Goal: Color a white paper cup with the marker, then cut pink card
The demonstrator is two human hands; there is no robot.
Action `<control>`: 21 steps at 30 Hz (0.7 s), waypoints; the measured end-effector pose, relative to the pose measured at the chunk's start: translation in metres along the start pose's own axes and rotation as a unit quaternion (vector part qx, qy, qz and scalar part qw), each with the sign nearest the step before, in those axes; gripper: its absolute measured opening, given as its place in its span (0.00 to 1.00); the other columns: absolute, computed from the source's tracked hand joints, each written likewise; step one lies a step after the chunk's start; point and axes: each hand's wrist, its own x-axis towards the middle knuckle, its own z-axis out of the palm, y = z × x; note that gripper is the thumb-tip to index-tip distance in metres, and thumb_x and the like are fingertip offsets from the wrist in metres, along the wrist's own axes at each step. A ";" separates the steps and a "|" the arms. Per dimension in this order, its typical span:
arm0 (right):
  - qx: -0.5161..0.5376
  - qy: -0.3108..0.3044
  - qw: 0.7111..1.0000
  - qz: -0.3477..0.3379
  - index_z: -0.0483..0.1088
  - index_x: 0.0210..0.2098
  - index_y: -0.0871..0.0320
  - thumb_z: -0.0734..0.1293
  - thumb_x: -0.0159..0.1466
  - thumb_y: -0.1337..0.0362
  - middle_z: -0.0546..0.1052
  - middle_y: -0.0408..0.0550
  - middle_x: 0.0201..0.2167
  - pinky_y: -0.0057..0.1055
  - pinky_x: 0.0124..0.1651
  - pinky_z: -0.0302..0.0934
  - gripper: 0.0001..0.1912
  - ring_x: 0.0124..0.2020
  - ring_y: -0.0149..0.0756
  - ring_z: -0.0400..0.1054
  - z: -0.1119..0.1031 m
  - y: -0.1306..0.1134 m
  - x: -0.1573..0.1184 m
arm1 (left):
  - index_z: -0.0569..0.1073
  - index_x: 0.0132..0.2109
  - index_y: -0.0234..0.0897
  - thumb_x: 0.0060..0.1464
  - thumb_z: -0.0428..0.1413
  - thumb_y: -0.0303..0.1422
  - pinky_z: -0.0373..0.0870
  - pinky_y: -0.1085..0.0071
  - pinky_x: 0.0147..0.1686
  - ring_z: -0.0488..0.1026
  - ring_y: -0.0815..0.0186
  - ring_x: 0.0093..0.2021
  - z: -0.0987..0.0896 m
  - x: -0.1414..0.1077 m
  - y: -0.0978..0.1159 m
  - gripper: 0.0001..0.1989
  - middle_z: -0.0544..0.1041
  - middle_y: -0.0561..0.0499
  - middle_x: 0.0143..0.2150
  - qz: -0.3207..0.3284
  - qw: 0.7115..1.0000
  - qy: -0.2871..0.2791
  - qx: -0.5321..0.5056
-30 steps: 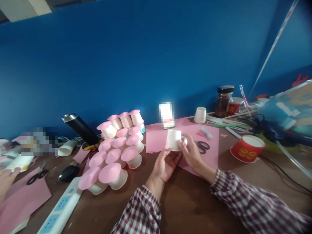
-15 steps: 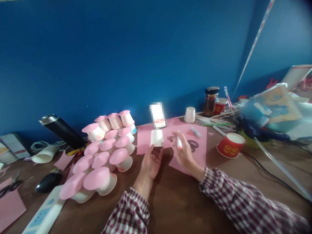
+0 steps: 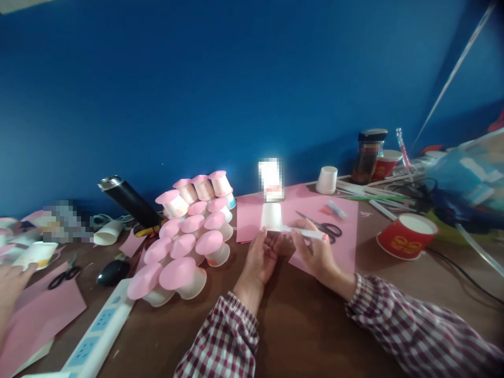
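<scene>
My left hand [image 3: 260,262] grips a small white paper cup [image 3: 271,215] at its lower edge, holding it upside down above pink paper. A white marker [image 3: 309,232] with a reddish rear end lies pinched in my right hand [image 3: 319,258]. Its front end points left and reaches the lower part of the cup; I cannot tell whether it touches. Behind my right hand, black-handled scissors [image 3: 331,229] rest on the pink paper sheet [image 3: 348,215]. To the left of my hands stand several upturned cups topped with pink paper cones [image 3: 178,272].
Another person's hand [image 3: 11,286] is at a patterned cup [image 3: 37,254] on the far left. A power strip [image 3: 98,328], a mouse [image 3: 113,270] and a black flask [image 3: 129,202] lie left. Right are a red paper cup [image 3: 407,239], a jar [image 3: 369,157] and sticks.
My right hand has brought the marker left and down to the cup, its barrel now nearly level. The view has turned left, bringing another person's hand into sight.
</scene>
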 end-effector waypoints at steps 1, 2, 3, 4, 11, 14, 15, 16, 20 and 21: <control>-0.007 0.003 1.000 0.001 0.68 0.38 0.57 0.59 0.67 0.62 0.75 0.45 0.26 0.27 0.25 0.61 0.08 0.23 0.33 0.68 0.001 0.001 0.000 | 0.72 0.34 0.32 0.53 0.58 0.27 0.71 0.64 0.51 0.76 0.64 0.43 -0.001 0.001 -0.001 0.02 0.78 0.47 0.34 0.003 1.000 -0.001 0.003; -0.017 0.005 1.000 0.002 0.68 0.37 0.57 0.60 0.66 0.62 0.75 0.45 0.25 0.27 0.25 0.60 0.08 0.24 0.33 0.68 0.002 0.003 0.000 | 0.71 0.33 0.32 0.53 0.58 0.28 0.70 0.63 0.51 0.76 0.63 0.43 -0.001 0.001 -0.001 0.03 0.78 0.47 0.33 0.005 1.000 0.000 0.005; -0.027 0.005 1.000 0.002 0.68 0.36 0.57 0.60 0.66 0.62 0.75 0.44 0.25 0.26 0.25 0.60 0.07 0.24 0.33 0.69 0.002 0.004 0.000 | 0.71 0.33 0.32 0.53 0.58 0.27 0.71 0.63 0.51 0.76 0.63 0.43 -0.002 0.002 -0.002 0.03 0.77 0.47 0.33 0.008 1.000 0.001 0.009; -0.035 0.003 0.999 0.001 0.68 0.36 0.57 0.60 0.66 0.62 0.75 0.44 0.26 0.26 0.25 0.61 0.07 0.25 0.33 0.69 0.003 0.006 -0.001 | 0.71 0.32 0.32 0.52 0.58 0.27 0.71 0.63 0.50 0.76 0.63 0.43 -0.002 0.002 -0.002 0.03 0.77 0.47 0.33 0.011 1.000 0.001 0.012; -0.061 -0.010 0.998 -0.010 0.68 0.33 0.57 0.59 0.67 0.63 0.76 0.44 0.27 0.26 0.30 0.62 0.09 0.27 0.33 0.70 0.003 0.007 0.000 | 0.73 0.34 0.30 0.54 0.56 0.26 0.74 0.69 0.43 0.76 0.66 0.37 0.000 0.001 -0.005 0.02 0.78 0.45 0.34 0.016 1.000 -0.014 0.019; -0.068 -0.009 0.998 -0.010 0.69 0.34 0.57 0.59 0.67 0.62 0.75 0.44 0.27 0.26 0.30 0.62 0.09 0.26 0.33 0.70 0.003 0.006 0.000 | 0.73 0.33 0.30 0.54 0.56 0.25 0.75 0.70 0.43 0.76 0.67 0.37 0.000 0.000 -0.006 0.03 0.78 0.46 0.34 0.020 1.000 -0.015 0.014; -0.067 -0.009 0.998 -0.010 0.69 0.34 0.57 0.60 0.66 0.62 0.75 0.44 0.26 0.26 0.29 0.62 0.09 0.26 0.32 0.70 0.003 0.006 0.000 | 0.73 0.33 0.30 0.54 0.56 0.25 0.75 0.70 0.42 0.76 0.67 0.37 0.001 0.000 -0.006 0.03 0.78 0.46 0.33 0.021 1.000 -0.016 0.013; -0.066 -0.010 0.998 -0.009 0.69 0.34 0.57 0.60 0.66 0.62 0.75 0.43 0.26 0.26 0.29 0.62 0.08 0.26 0.32 0.69 0.003 0.006 0.000 | 0.73 0.33 0.30 0.54 0.55 0.25 0.75 0.70 0.42 0.76 0.67 0.36 0.001 0.000 -0.006 0.03 0.78 0.46 0.33 0.022 1.000 -0.016 0.012; -0.060 -0.013 0.998 -0.002 0.68 0.33 0.57 0.59 0.67 0.63 0.75 0.43 0.26 0.26 0.30 0.62 0.09 0.26 0.32 0.70 0.002 0.006 0.001 | 0.74 0.33 0.29 0.54 0.55 0.25 0.75 0.70 0.41 0.76 0.67 0.35 0.002 -0.001 -0.005 0.03 0.78 0.47 0.32 0.024 1.000 -0.008 0.011; -0.060 -0.013 0.998 -0.001 0.68 0.33 0.57 0.59 0.67 0.63 0.75 0.43 0.26 0.25 0.30 0.62 0.09 0.27 0.32 0.70 0.002 0.006 0.001 | 0.74 0.33 0.29 0.54 0.55 0.25 0.75 0.70 0.41 0.76 0.67 0.35 0.003 -0.001 -0.005 0.03 0.78 0.47 0.32 0.024 1.000 -0.006 0.011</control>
